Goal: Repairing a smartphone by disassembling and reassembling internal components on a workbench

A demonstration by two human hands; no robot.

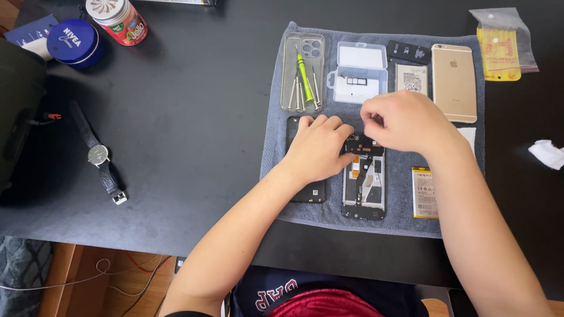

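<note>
The opened phone (364,185) lies face down near the front edge of the grey towel (273,147), its back off and its boards and connectors bare, with the detached black back cover (314,191) just to its left.

Your left hand (320,149) rests curled over the top of that cover, fingertips touching the phone's upper left corner. Your right hand (402,120) hovers over its top end, fingers pinched together; I cannot tell whether they grip anything.

The biggest risk is the phone itself. You brace it only at one corner, so a push from the right hand could slide or twist it on the soft towel and strain the exposed parts.

Next, the two loose batteries, one (424,192) just right of the phone under your right forearm and one (411,78) beyond your right hand. A dropped wrist could press or nudge them.

Smallest, the clear case (302,71) holding the green screwdriver (305,79) and spare bits sits near the towel's back edge, and a careless reach might tip it.

Your hands hide the phone's top end and what your fingertips do there. Any screws are too small to make out. The clear plastic box (359,70) shows only a dim dark strip inside.
</note>
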